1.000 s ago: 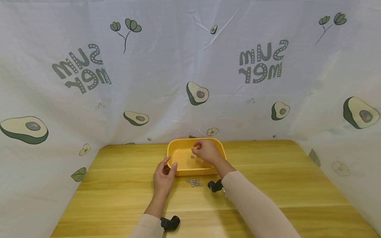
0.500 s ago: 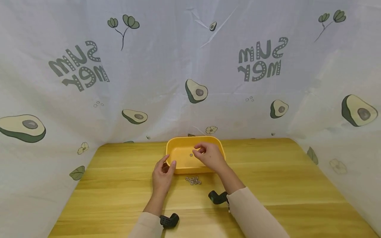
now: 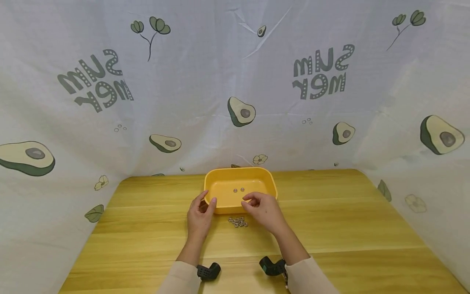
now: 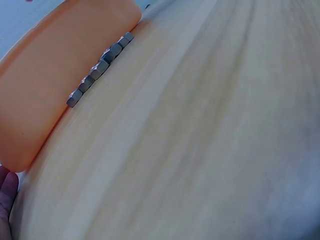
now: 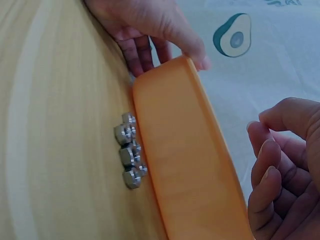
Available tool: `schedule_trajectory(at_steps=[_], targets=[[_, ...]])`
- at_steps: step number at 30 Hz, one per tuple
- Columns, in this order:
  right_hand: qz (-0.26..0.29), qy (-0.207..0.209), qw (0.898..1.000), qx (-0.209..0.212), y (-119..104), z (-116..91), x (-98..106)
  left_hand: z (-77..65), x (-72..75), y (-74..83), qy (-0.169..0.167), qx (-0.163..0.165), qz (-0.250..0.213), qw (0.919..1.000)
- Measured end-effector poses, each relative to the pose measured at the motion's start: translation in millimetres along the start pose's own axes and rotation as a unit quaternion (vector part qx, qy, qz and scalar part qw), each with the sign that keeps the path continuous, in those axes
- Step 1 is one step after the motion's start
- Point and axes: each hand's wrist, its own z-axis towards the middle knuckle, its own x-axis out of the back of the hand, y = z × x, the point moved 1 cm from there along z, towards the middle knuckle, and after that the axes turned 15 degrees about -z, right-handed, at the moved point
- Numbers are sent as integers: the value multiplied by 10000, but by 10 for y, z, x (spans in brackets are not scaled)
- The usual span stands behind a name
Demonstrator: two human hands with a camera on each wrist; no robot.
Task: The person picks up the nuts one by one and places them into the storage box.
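Observation:
A yellow plastic box (image 3: 227, 210) stands near the back of the table, with two small metal nuts (image 3: 235, 190) on its floor. My left hand (image 3: 199, 216) holds the box's front left corner; in the right wrist view its thumb (image 5: 192, 47) lies at the rim and the fingers bend against the end wall. Over the front rim is my right hand (image 3: 265, 210), fingers loosely bent, with nothing seen between thumb and fingertips. Just below it to the left, several hex nuts (image 3: 238, 222) lie in a cluster on the table, close along the box's front wall (image 5: 180, 150).
The wood-grain table (image 3: 147, 241) reaches out to both sides. Behind it and along the sides hangs a white cloth (image 3: 198, 102) printed with avocados. Black wrist cameras (image 3: 209, 271) sit at both cuffs.
My right hand has drawn back from inside the box to its front rim, its fingers parting slightly. Both nuts inside now show fully. The left hand has stayed at the corner.

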Motion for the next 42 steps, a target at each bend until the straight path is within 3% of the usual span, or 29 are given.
schedule_trajectory(at_steps=[13, 22, 42], targets=[[206, -214, 9995, -138, 154, -181, -145, 11, 6, -1, 18, -10, 53, 10000], [58, -778, 9969, 108, 391, -241, -327, 0, 4, 5, -7, 9, 88, 10000], [-473, -308, 9983, 147, 434, -252, -430, 6, 13, -2, -26, 31, -31, 10000]])
